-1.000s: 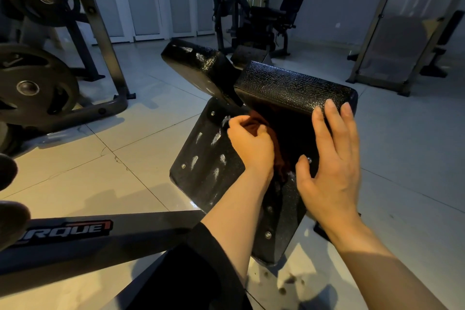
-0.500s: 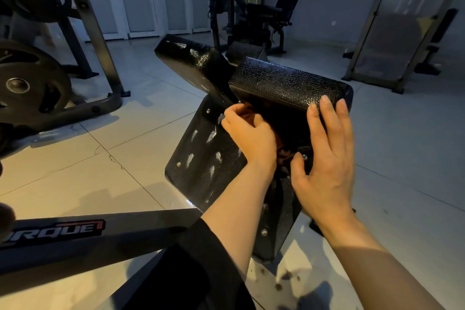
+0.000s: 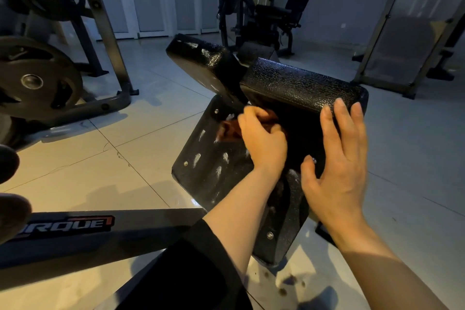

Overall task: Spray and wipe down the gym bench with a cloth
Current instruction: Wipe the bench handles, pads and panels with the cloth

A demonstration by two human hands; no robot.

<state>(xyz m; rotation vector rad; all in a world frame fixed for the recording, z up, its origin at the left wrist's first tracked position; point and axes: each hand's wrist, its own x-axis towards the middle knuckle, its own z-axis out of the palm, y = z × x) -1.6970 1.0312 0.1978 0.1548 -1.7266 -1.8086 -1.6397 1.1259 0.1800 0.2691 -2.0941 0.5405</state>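
Mid-wipe: your left hand (image 3: 264, 143) clutches the reddish-brown cloth (image 3: 227, 131) at frame centre; right hand (image 3: 337, 166), fingers straight, steadies the black textured bench pad (image 3: 299, 85). Lower panel streaks remain.

Bench pad (image 3: 302, 83) showing black, with a crackled, pebbled grain catching pale glints. Underside panel (image 3: 214, 166) showing black too — streaked with whitish smears. Cloth (image 3: 229, 131) showing reddish-brown. Floor tiles (image 3: 141, 163) reading pale cream with thin dark grout lines. Frame bar (image 3: 75, 231) showing dark grey — white lettering edged in red. Weight plates (image 3: 32, 78) looking black. Sleeve (image 3: 186, 277) looking black.
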